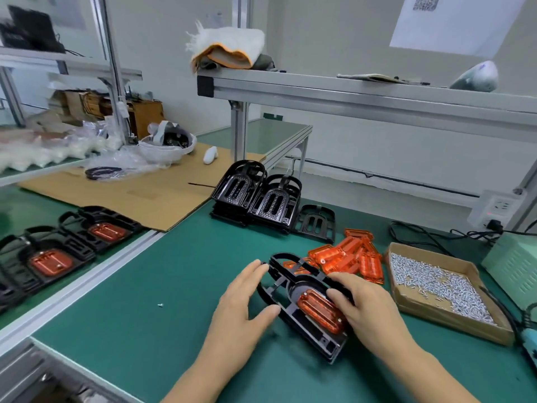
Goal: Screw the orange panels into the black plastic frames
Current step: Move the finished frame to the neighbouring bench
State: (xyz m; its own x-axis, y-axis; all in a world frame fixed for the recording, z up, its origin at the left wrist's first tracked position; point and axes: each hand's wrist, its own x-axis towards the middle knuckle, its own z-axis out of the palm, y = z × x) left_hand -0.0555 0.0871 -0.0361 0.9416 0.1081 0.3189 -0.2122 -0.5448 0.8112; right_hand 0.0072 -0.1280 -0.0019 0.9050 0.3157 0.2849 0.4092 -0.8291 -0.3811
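Note:
A black plastic frame (286,282) lies on the green mat in front of me, with an orange panel (318,311) seated in its recess. My left hand (244,301) holds the frame's left edge, fingers at its far end and thumb at its near side. My right hand (360,303) rests on the frame's right side, fingers curled over the panel's edge. A pile of loose orange panels (348,257) lies just behind. Stacks of bare black frames (261,199) stand further back.
A cardboard tray of silver screws (441,286) sits at the right, a teal electric screwdriver (530,338) beside it. Finished frames with orange panels (49,257) lie on the left bench. A single screw (160,305) lies on the mat. A cardboard sheet (139,193) covers the far left.

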